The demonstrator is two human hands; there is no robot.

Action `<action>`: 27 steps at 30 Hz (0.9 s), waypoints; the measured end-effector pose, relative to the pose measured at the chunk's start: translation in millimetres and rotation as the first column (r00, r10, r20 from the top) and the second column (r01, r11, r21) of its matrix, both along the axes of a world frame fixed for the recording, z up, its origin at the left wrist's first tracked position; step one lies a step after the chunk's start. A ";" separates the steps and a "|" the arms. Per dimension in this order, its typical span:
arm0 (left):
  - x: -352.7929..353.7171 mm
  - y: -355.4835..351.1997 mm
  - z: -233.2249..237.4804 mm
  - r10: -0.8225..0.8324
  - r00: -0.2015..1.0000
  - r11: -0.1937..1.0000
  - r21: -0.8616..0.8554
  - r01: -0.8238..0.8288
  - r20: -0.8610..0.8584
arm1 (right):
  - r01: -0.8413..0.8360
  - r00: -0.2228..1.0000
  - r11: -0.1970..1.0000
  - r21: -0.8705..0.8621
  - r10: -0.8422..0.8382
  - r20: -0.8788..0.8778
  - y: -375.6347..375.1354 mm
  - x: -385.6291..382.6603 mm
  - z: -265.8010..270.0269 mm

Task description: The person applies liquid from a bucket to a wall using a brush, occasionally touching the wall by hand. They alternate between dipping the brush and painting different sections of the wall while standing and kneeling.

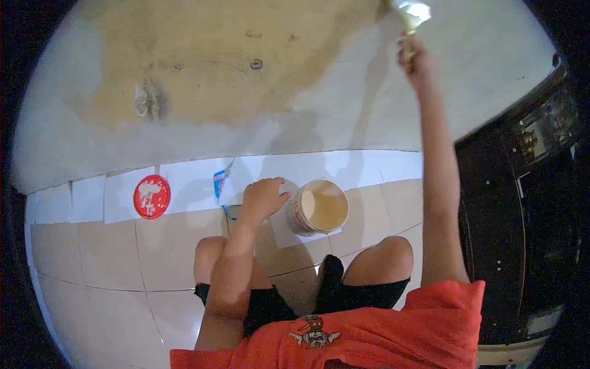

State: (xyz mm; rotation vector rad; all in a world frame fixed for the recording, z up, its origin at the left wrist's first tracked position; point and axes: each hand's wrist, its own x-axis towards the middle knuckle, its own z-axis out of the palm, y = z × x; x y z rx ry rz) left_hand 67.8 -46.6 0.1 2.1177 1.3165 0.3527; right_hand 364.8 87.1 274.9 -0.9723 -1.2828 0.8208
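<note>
My right hand [418, 61] is raised at the upper right, its fingers wrapped round the handle of a brush [413, 15] whose broad head is against or close to the wall [344, 80]. Low over the white paper [190, 178], my left hand [264, 198] hangs with fingers apart and nothing in it. Just right of that hand stands an open bucket [321, 207] with pale, cream-looking contents. A blue and white packet [219, 184] lies on the paper to the left of my left hand.
A red lid [152, 197] with white smears lies on the paper at left. White sheets run along the wall's foot over the tiled floor [110, 252]. Dark furniture [504, 209] stands at right. The wall has yellowish and whitish areas, with a damaged patch [147, 101].
</note>
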 end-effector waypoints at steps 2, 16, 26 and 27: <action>-0.5 1.8 0.4 0.001 1.000 1.000 -0.007 -0.002 -0.010 | 0.049 0.999 0.998 -0.050 -0.049 -0.013 12.5 -6.9 -65.5; -16.2 -2.1 0.1 0.022 0.999 0.999 -0.026 -0.023 -0.043 | 0.166 0.985 0.859 -0.484 -0.167 0.043 -33.1 -1.7 -339.5; -14.3 -10.9 12.4 0.010 1.000 0.999 0.036 -0.011 0.024 | 0.050 0.969 0.496 -0.867 -0.235 -0.078 -60.7 -8.9 -293.0; -13.7 -10.9 14.2 0.011 1.000 1.000 0.019 -0.011 0.022 | 0.052 0.971 0.500 -0.864 -0.228 -0.074 -52.4 -7.6 -287.7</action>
